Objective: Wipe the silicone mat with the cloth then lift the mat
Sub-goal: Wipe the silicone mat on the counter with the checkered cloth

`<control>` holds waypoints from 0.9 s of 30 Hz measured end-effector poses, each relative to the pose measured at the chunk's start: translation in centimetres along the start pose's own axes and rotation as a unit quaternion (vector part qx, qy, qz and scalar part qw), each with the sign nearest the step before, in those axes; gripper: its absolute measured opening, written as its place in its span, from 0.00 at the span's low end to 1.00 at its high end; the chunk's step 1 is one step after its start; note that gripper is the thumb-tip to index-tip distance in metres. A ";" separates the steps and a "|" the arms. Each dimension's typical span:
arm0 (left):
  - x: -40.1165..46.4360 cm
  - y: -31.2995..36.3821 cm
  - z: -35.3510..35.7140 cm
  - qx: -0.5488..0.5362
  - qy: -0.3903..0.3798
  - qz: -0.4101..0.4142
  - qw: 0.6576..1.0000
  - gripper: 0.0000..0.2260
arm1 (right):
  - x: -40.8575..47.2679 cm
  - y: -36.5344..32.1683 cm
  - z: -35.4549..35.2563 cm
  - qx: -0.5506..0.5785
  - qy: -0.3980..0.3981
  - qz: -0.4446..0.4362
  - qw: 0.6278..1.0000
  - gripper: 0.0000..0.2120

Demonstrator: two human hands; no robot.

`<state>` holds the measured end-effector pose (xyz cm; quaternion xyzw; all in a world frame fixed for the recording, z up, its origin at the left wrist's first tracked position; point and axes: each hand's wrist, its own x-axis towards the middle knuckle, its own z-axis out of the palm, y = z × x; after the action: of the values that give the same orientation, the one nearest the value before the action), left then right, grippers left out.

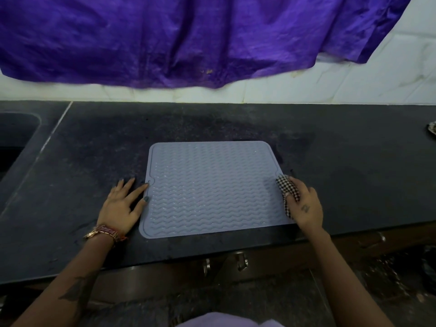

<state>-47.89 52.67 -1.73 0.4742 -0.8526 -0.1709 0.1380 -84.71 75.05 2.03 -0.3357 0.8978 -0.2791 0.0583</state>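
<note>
A pale blue-grey silicone mat with a wavy ribbed surface lies flat on the dark counter, near its front edge. My left hand rests flat on the counter beside the mat's left edge, fingers straight, thumb and forefinger touching the rim. My right hand is at the mat's right edge and holds a black-and-white checked cloth, which is bunched under the fingers and pressed onto the mat's right rim.
The dark stone counter runs the full width; a sink is sunk in at far left. A purple sheet hangs over the white tiled wall behind. A patterned object peeks in at the right edge. Drawer handles sit below the counter.
</note>
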 end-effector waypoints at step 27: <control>0.6 -0.1 -0.1 -0.004 0.003 -0.004 1.000 0.33 | 13.4 -8.3 6.1 -0.142 -0.029 0.045 0.988 0.21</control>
<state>-48.12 52.11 -1.66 0.4774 -0.8498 -0.1729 0.1418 -88.51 58.54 2.53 -0.3077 0.9404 -0.1363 0.0483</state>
